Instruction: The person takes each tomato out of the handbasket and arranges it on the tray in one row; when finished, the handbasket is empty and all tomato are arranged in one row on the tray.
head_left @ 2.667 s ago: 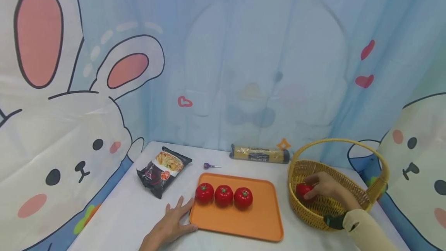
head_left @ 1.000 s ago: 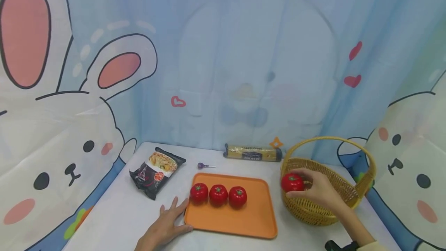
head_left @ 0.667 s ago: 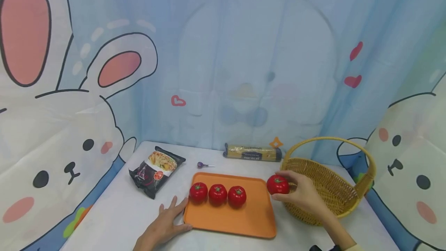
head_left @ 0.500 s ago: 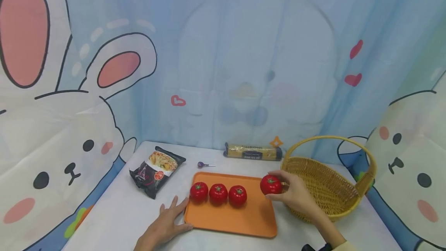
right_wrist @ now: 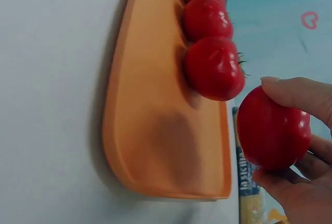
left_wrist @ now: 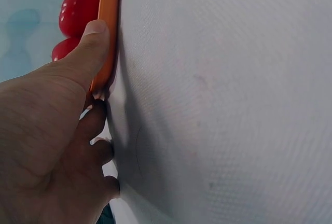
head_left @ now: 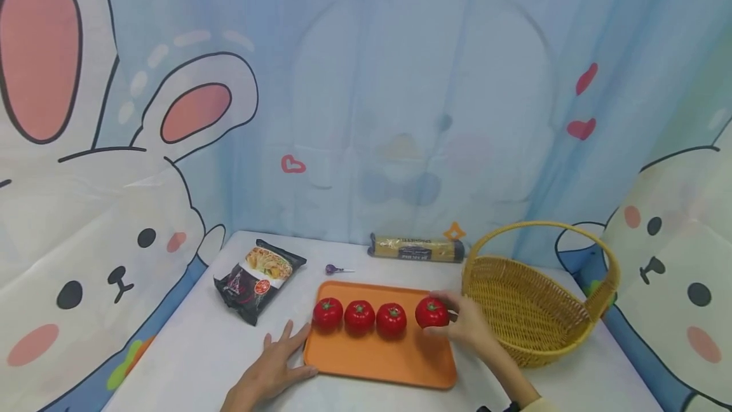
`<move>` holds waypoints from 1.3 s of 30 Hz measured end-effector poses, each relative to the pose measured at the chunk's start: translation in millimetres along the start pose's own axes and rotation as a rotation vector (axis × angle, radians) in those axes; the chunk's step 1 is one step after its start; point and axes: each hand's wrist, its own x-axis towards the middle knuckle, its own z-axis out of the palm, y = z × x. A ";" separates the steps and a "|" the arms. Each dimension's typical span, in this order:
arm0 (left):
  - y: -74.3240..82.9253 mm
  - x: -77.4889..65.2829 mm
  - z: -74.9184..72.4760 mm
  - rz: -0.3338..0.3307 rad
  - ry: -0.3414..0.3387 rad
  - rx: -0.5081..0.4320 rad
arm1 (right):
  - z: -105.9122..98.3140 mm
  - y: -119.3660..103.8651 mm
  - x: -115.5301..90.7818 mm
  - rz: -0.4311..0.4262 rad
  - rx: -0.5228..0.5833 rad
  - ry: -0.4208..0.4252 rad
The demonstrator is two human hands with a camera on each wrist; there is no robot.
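My right hand (head_left: pixel 466 323) grips a red tomato (head_left: pixel 431 313) above the right part of the orange tray (head_left: pixel 380 361). In the right wrist view this tomato (right_wrist: pixel 272 130) hangs clear of the tray, whose surface carries a shadow. A row of three more tomatoes sits on the tray; the nearest to my right hand is one tomato (head_left: pixel 391 320). With fingers spread, my left hand (head_left: pixel 271 367) rests at the tray's left front corner. In the left wrist view its thumb (left_wrist: pixel 93 40) lies along the tray's rim (left_wrist: pixel 109 11).
A yellow wicker basket (head_left: pixel 528 358) with a tall handle stands right of the tray. Behind the tray lie a spaghetti packet (head_left: pixel 416 249) and a small purple lollipop (head_left: pixel 332 269). A black instant noodle packet (head_left: pixel 258 281) lies at the back left.
My right hand has lifted the tomato out of the basket and carried it left over the tray. My left hand stays at the tray's corner. The head view has shifted slightly.
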 end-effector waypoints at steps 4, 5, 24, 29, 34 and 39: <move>1.7 -0.9 -0.3 0.005 0.000 0.002 | 8.3 11.6 1.7 0.042 -0.007 0.009; 1.9 -1.2 -0.5 0.005 -0.001 -0.003 | 10.6 14.0 1.9 0.058 -0.015 0.009; 1.5 3.3 2.9 0.007 -0.016 -0.014 | 33.6 39.9 1.3 0.135 -0.070 0.105; 0.5 8.0 1.5 0.008 -0.015 -0.020 | 36.0 45.3 5.2 0.112 -0.045 0.120; -2.7 5.8 0.6 0.000 -0.017 -0.018 | 40.2 48.6 8.2 0.115 -0.005 0.092; -6.6 2.9 2.2 -0.046 -0.030 -0.035 | 43.1 53.1 6.3 0.113 0.017 0.074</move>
